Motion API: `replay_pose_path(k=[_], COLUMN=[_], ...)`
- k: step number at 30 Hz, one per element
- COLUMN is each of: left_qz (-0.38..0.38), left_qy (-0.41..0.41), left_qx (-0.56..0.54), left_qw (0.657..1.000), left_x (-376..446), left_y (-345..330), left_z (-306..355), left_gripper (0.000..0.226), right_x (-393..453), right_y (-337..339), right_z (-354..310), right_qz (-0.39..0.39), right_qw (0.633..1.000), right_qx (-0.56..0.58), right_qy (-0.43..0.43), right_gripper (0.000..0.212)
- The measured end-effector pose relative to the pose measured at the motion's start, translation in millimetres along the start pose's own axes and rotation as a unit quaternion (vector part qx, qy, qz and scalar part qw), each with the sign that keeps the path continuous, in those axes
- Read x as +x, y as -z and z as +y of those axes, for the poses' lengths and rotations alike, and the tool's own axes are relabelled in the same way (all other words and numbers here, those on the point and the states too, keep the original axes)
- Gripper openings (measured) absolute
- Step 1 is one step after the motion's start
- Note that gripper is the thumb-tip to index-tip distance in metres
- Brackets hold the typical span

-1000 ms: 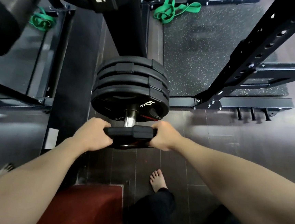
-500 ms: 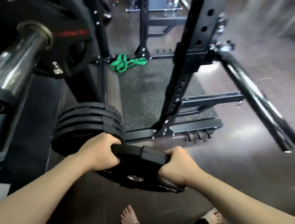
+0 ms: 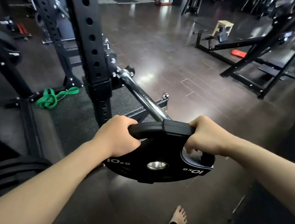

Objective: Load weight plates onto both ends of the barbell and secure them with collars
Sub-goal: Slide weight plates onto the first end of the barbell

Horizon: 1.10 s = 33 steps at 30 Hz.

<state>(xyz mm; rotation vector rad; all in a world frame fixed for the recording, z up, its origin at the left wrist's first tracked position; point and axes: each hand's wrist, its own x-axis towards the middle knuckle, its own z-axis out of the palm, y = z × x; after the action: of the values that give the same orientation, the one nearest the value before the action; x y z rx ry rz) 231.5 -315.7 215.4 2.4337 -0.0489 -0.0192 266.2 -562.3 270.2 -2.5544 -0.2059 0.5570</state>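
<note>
Plate (image 3: 158, 159) of matte black rubber, round, with a shiny metal-ringed centre hole and cut-out grip slots, marked 10 KG in pale print. Held nearly flat in mid-air above the dark glossy floor (image 3: 191, 65), face up, far rim just at the near tip of the bar (image 3: 141, 95). Bar of smooth polished steel, long axis running from the black perforated rack post (image 3: 90, 40) toward the camera. Left hand (image 3: 118, 136) curled tight round the left rim, thumb on top. Right hand (image 3: 205, 136) wrapped on the right rim, fingers hooked down through a slot. Green rubber band (image 3: 55, 96) looped on speckled matting.
</note>
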Motion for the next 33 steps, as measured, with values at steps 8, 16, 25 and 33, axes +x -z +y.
replay_pose_path(k=[8, 16, 25, 33], left_qz=[0.072, 0.102, 0.15, 0.209], left_qy=[-0.021, 0.042, 0.03, -0.02], left_qx=[-0.001, 0.022, 0.043, 0.085], left_qw=[0.997, 0.994, 0.987, 0.974], left_x=[35, 42, 45, 39], left_y=[-31, -53, -85, -104], left_z=[75, 98, 99, 104], left_gripper=[0.011, 0.028, 0.033, 0.01], right_x=[20, 59, 96, 126], right_y=[68, 79, 77, 77], right_z=[52, 85, 119, 136], right_qz=[0.003, -0.027, -0.038, -0.087], right_qw=[1.0, 0.998, 0.994, 0.972], right_qx=[-0.002, 0.039, 0.026, 0.087], right_qy=[0.027, 0.047, 0.103, 0.202], right_gripper=[0.017, 0.029, 0.021, 0.015])
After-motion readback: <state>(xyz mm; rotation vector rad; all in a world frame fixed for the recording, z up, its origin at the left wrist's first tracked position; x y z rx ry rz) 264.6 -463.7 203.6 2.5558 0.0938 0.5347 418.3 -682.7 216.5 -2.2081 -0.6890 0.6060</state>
